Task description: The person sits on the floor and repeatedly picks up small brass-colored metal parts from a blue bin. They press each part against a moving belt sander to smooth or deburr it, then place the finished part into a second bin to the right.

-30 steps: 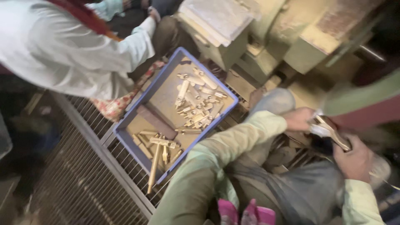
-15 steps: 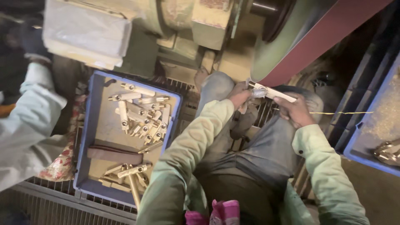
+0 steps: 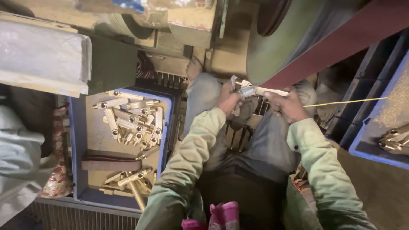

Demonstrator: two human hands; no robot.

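Both hands sit hemmed in under the sanding belt – blue crate left, blue bin right – only the lap stays open.

Two hands are at work, the left hand and the right hand, and between them they grip one long metal fitting. Two blue crates show: one blue crate on the left and a second blue crate at the right edge. The left one holds roughly twenty brass fittings, too heaped for an exact count, plus one dark flat strip. The right one shows about two brass pieces. One co-worker's pale sleeve is at the left
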